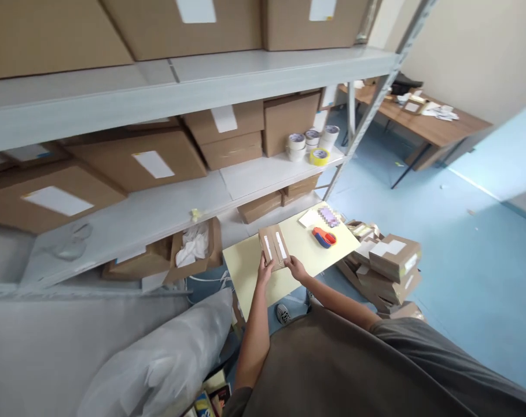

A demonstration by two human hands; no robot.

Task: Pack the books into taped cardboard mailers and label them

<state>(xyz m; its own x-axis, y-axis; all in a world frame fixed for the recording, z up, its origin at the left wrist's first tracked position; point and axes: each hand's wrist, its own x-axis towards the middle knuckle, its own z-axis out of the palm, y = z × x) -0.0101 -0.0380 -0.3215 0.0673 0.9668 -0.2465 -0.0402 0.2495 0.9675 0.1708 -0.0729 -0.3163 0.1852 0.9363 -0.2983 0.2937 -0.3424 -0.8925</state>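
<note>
A small brown cardboard box (273, 240) with two white strips on its top is held between my two hands above a pale yellow tabletop (244, 263). My left hand (265, 271) grips its near left corner, and my right hand (295, 269) grips the near right corner. To the right on the tabletop lies an orange and blue tape dispenser (324, 237). Behind the dispenser are a white paper (308, 218) and a blurred purple item (329, 216).
Metal shelving (263, 180) with large cartons stands in front, holding several tape rolls (296, 146). Stacked small boxes (393, 260) sit right of the table. A big translucent plastic bundle (171, 359) lies at the left. A wooden table (453, 124) stands farther off.
</note>
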